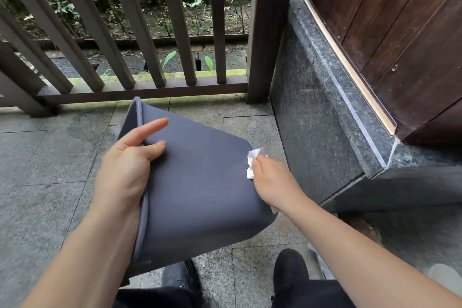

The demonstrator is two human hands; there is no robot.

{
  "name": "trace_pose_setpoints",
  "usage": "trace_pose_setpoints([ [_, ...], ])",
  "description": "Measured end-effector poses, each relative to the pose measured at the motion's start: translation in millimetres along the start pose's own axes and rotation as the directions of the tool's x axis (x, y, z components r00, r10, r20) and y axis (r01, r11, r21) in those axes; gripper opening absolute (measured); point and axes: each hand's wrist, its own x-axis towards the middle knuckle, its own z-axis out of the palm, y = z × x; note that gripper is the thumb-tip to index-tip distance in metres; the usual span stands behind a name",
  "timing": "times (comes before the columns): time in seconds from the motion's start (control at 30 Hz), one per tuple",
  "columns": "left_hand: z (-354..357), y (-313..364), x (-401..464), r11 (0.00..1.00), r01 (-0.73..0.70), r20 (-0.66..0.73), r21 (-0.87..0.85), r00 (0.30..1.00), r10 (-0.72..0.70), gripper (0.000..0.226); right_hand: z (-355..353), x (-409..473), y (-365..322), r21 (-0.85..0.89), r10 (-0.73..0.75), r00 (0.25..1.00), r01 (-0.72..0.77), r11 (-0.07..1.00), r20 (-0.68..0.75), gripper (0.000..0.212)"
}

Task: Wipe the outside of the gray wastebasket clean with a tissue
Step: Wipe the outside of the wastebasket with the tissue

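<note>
Wastebasket (200,182) cleaning under way on a stone-paved balcony: a person, seen from a head-worn camera, holds a gray plastic wastebasket tipped on its side above the granite floor tiles (37,182), its open mouth turned to the person's left and its closed base to the right. The left hand (127,167) grips the rim, thumb laid on the outer wall, forefinger stretched along the surface and the other fingers hidden, apparently hooked inside the lip. The right hand (272,182) pinches a crumpled white tissue (252,162) and presses it against the wall near the rounded base corner. The wiping step itself appears to be in hand, with the upward-facing side being worked at its far right end; how much of the outside has been covered cannot be told, since the gray surface shows no plain dirt or wet streaks. The next move likely calls for drawing the tissue across the broad upper face toward the rim, then turning the basket with the left hand to bring the hidden sides and the base round. A dark wooden railing (150,32) stands beyond the basket, with greenery behind it; a polished granite step (325,107) and a wooden door (400,32) lie to the right. Dark shoes (290,272) show at the bottom.
</note>
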Motion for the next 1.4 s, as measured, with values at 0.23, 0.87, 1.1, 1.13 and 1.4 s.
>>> trace_pose_setpoints([
  [0.23,10.8,-5.7,-9.3,0.982,-0.158,0.067,0.101,0.986,0.152,0.047,-16.6,-2.3,-22.1,0.207,-0.062,0.991,0.086,0.974,-0.121,0.038],
  [0.87,48.4,-35.6,-6.4,0.901,-0.319,0.430,0.293,0.886,0.174,0.092,-11.1,-29.2,-42.8,0.140,-0.538,0.815,0.571,0.809,-0.215,0.029],
  [1.1,47.7,-32.9,-2.9,0.990,-0.133,0.391,0.056,0.915,0.100,0.088,4.6,-45.3,-45.9,0.061,-0.602,0.763,0.630,0.774,-0.234,0.030],
  [1.13,49.7,-33.1,-2.2,0.987,-0.158,0.399,0.043,0.908,0.128,0.086,6.3,-47.4,-46.5,0.060,-0.633,0.743,0.658,0.751,-0.215,0.030],
  [1.4,41.4,-16.0,5.8,0.967,-0.251,0.325,-0.036,0.912,0.248,0.067,11.2,-62.0,-56.2,-0.003,-0.768,0.622,0.777,0.630,-0.153,0.041],
])
